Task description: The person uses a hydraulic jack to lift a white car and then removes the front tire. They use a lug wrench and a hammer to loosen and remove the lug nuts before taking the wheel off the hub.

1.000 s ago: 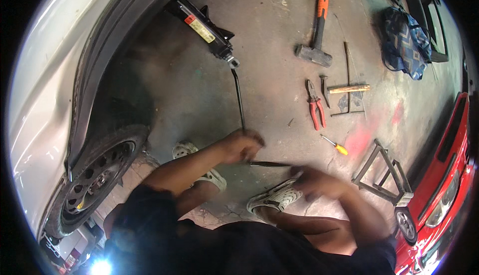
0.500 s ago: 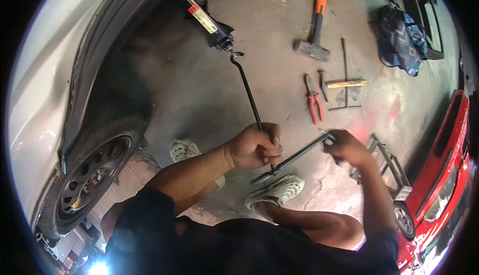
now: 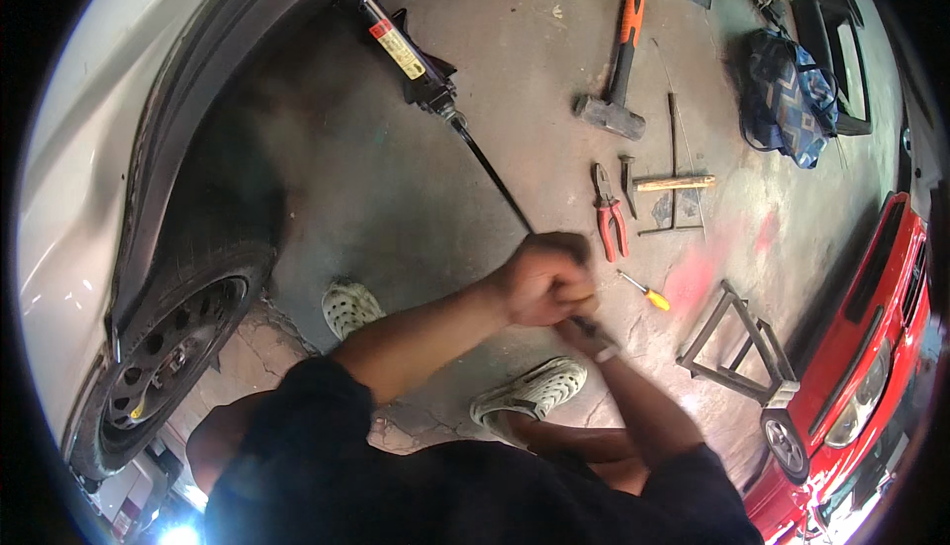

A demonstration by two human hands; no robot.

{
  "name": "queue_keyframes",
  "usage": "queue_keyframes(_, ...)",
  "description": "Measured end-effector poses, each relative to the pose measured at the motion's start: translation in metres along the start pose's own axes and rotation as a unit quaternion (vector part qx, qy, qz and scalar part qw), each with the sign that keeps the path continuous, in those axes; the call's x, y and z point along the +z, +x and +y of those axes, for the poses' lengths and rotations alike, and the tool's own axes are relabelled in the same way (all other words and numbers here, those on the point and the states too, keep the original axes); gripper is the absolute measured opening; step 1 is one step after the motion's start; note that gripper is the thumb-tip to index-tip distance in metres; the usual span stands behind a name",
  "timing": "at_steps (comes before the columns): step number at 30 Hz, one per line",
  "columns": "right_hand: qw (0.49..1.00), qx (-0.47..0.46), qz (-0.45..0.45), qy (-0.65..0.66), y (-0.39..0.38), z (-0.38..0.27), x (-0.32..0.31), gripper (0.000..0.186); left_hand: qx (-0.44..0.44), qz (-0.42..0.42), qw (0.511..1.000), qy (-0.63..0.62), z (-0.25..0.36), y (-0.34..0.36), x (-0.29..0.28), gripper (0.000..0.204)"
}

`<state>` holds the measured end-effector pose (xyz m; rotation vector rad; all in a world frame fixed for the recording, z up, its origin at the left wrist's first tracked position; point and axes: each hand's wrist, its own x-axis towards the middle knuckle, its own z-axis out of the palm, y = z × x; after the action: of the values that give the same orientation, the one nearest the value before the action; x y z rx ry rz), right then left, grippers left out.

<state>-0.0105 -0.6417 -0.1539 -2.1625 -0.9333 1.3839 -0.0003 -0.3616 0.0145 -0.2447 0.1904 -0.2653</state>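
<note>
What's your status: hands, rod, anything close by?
Left hand closed on black rod; right hand blurred, grip unclear. Rod runs to jack. Red-handled pliers on floor nearby.

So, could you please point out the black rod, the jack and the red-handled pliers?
Black rod (image 3: pixel 493 176), head view: middle of its bare shaft.
Jack (image 3: pixel 403 54), head view: pale label on its body.
Red-handled pliers (image 3: pixel 607 201), head view: around the pivot.
</note>
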Motion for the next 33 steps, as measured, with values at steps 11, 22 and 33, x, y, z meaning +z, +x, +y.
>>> queue_keyframes(11,0.985,0.015,0.093,0.143,0.025,0.006,-0.072,0.015,-0.001,-0.001,0.996,0.089,0.011,0.003,0.007,0.012)
queue_keyframes(22,0.974,0.122,-0.038,0.187,-0.044,-0.081,-0.231,0.042,0.0,0.041,0.996,0.079,0.0,-0.032,-0.006,0.016)
queue_keyframes(33,0.97,-0.026,-0.081,0.229,-0.027,-0.113,-0.258,0.043,-0.021,0.066,0.987,0.146,0.019,-0.051,-0.027,0.01)
